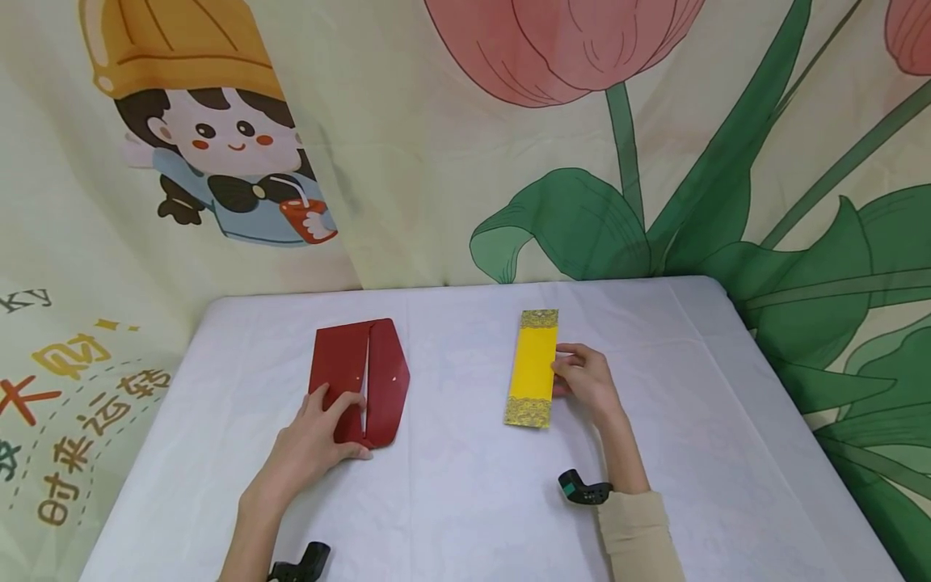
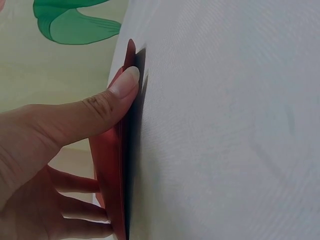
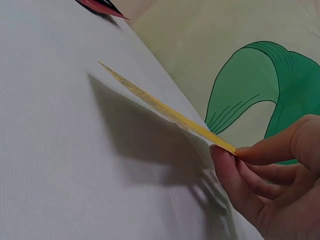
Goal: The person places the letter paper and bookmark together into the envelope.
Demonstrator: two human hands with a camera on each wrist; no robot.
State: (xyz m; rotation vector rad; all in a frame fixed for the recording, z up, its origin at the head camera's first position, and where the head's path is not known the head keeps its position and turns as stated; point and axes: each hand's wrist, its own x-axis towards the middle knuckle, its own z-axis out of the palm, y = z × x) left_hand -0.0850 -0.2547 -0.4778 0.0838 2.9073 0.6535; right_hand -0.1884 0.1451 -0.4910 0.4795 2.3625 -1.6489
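Note:
A dark red envelope [image 1: 340, 356] lies on the left half of the table with its pointed flap to the right; a narrow gap by the flap shows white inside. My left hand [image 1: 316, 440] holds its near edge, fingers spread over the top and thumb at the lower edge. The left wrist view shows the thumb [image 2: 112, 102] against the envelope's edge [image 2: 114, 175]. At the right, my right hand [image 1: 587, 378] pinches the right edge of a yellow paper strip [image 1: 532, 364] with patterned gold bands at both ends. In the right wrist view the strip [image 3: 165, 109] tilts above its shadow.
A white cloth covers the table [image 1: 451, 501]. Behind it hangs a printed curtain [image 1: 407, 162] with a cartoon figure, tulips and leaves. Black wrist devices [image 1: 584, 489] sit on both forearms.

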